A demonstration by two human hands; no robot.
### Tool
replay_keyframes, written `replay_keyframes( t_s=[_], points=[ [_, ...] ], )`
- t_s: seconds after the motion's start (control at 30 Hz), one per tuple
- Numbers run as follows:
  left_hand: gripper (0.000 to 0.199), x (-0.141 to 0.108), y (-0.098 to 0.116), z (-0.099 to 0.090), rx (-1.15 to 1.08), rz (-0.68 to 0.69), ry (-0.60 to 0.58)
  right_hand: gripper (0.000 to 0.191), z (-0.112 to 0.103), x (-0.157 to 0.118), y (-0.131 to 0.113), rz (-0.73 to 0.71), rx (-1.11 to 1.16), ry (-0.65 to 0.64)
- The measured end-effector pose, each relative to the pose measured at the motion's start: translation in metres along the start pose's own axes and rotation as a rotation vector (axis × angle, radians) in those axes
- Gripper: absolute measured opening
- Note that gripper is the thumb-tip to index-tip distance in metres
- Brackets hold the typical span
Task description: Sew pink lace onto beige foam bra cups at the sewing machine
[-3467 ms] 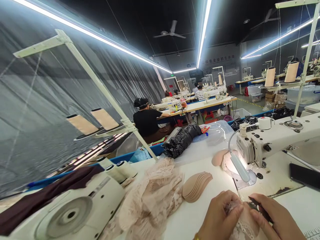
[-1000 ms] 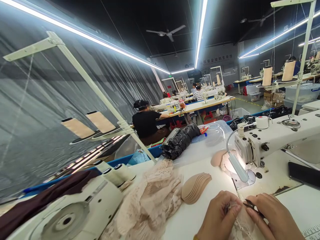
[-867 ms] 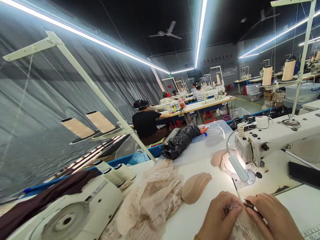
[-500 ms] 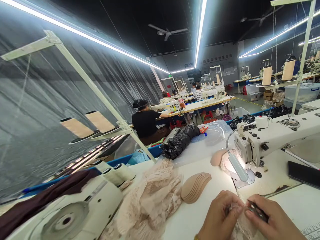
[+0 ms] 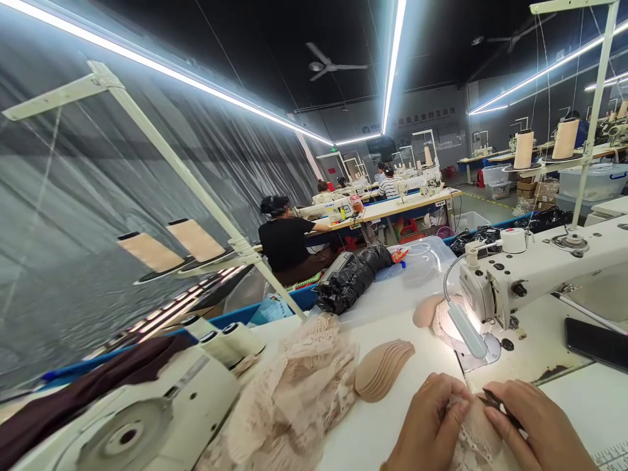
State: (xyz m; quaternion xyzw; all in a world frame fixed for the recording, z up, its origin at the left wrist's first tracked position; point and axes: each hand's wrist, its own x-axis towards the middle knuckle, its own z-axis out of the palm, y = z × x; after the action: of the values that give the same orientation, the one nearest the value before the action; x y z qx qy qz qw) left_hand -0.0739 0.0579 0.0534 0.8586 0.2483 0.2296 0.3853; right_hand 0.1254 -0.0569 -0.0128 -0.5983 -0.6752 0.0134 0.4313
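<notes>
At the lower right, my left hand point(image 5: 429, 422) pinches a beige lace piece point(image 5: 475, 437) by its upper edge. Dark thread snips point(image 5: 501, 407) are gripped in my right hand point(image 5: 542, 422), their tips pointing left at the lace. Both hands are close together over the table edge, just before the sewing machine point(image 5: 490, 281). Under the machine's lit head lies another beige lace piece point(image 5: 445, 322). A fanned stack of beige cup pads point(image 5: 385, 369) rests left of my left hand, beside a heap of beige lace fabric point(image 5: 299, 392).
A black phone point(image 5: 596, 341) lies right of the machine. Behind the pads are a translucent plastic lid point(image 5: 417, 281) and a black plastic-wrapped bundle point(image 5: 356, 278). Another machine part point(image 5: 147, 418) stands at left, near white thread cones point(image 5: 240, 340). A person in black point(image 5: 284, 239) sits ahead.
The lace between my hands has been lifted and spread, so more of it shows. My right hand has turned slightly, and the snips now angle down more behind its fingers.
</notes>
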Motion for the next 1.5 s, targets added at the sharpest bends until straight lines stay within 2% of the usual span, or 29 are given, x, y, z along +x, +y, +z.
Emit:
replay_keyframes(
  t_s=[0.2, 0.43, 0.63, 0.8, 0.87, 0.97, 1.07, 1.13, 1.27, 1.37, 1.43, 1.5],
  points=[
    [0.016, 0.002, 0.003, 0.001, -0.024, 0.071, 0.036, 0.011, -0.003, 0.007, -0.008, -0.087, -0.106, 0.06],
    [0.017, 0.003, 0.004, 0.001, -0.039, 0.073, 0.037, 0.011, 0.0, 0.008, -0.012, -0.108, -0.156, 0.071],
    [0.017, 0.003, 0.003, 0.002, -0.075, 0.054, 0.035, 0.015, -0.004, 0.014, -0.017, -0.203, -0.217, 0.161],
    [0.017, 0.002, 0.005, 0.002, -0.09, 0.033, 0.019, 0.022, -0.002, 0.01, -0.009, -0.268, -0.237, 0.115],
    [0.017, 0.002, 0.006, 0.003, -0.09, 0.037, 0.016, 0.019, 0.001, 0.006, -0.006, -0.205, -0.166, 0.062],
    [0.017, 0.002, 0.007, 0.005, -0.104, 0.041, 0.01, 0.015, 0.005, 0.002, -0.009, 0.041, 0.071, 0.003],
    [0.017, 0.004, 0.007, 0.003, -0.13, 0.077, -0.008, 0.032, 0.004, 0.003, -0.013, 0.299, 0.34, -0.093],
    [0.018, 0.005, 0.006, -0.002, -0.133, 0.091, 0.023, 0.045, 0.0, 0.006, -0.014, 0.422, 0.467, -0.161],
    [0.019, 0.002, 0.003, -0.008, -0.078, 0.075, 0.11, 0.052, -0.007, 0.009, -0.008, 0.531, 0.59, -0.159],
    [0.013, -0.004, -0.002, 0.011, 0.141, 0.185, 0.263, 0.054, -0.004, 0.009, -0.007, 0.566, 0.701, -0.139],
    [0.028, -0.009, -0.007, 0.033, 0.32, 0.293, 0.36, 0.055, 0.0, 0.01, -0.012, 0.609, 0.831, -0.152],
    [0.035, -0.012, -0.012, 0.052, 0.441, 0.371, 0.386, 0.053, 0.001, 0.009, -0.017, 0.64, 0.946, -0.202]
  ],
)
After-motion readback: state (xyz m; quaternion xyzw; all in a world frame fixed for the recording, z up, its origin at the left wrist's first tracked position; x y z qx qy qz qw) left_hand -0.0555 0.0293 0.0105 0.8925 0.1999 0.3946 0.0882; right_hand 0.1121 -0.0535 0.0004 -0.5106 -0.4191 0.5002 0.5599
